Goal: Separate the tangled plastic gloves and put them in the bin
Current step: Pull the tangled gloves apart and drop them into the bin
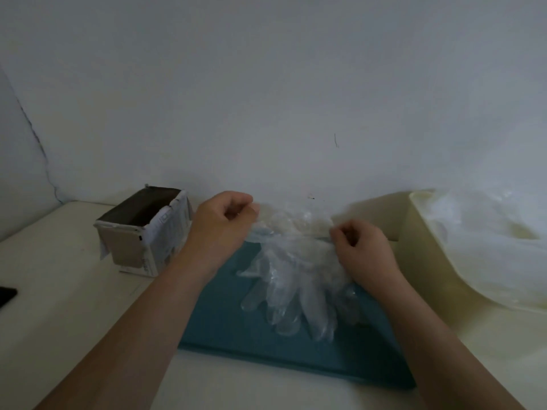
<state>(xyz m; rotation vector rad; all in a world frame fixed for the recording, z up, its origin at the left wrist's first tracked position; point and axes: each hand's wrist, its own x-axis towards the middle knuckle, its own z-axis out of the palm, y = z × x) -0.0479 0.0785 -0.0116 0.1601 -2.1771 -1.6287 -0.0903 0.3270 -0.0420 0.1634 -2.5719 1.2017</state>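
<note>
A clump of clear plastic gloves point(293, 279) hangs over a blue mat point(236, 335), with the glove fingers drooping toward me. My left hand point(222, 226) pinches the upper left edge of the clump with curled fingers. My right hand point(362, 250) pinches the upper right edge in the same way. Both hands hold the cuffs stretched apart a little above the mat. A cream plastic bin point(414, 220) stands at the right, and more clear plastic point(488, 241) lies in it.
An open cardboard box point(148, 235) stands on the white table point(59, 285) to the left of the mat. A dark flat object point(7, 295) lies at the table's left edge. A plain wall rises right behind the table.
</note>
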